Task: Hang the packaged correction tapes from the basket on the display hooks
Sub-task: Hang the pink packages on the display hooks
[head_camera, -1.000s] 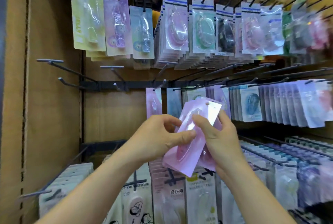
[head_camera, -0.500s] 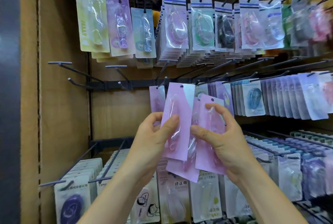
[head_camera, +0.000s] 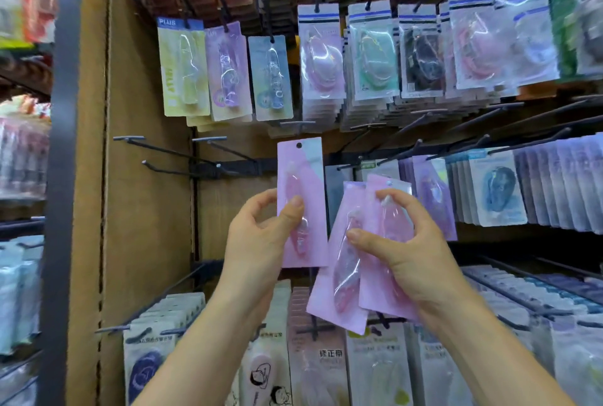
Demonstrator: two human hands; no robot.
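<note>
left hand (head_camera: pixel 261 236) pinches pink pack (head_camera: pixel 301 177) upright, hole up, right hand (head_camera: pixel 408 255) grips two tilted packs (head_camera: pixel 375 294)

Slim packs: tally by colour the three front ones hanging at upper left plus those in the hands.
Yellow pack: 1
Purple pack: 1
Blue pack: 1
Pink: 3, the single pink pack in the left hand, the front pink pack and rear pink pack in the right hand
Total: 6
</note>
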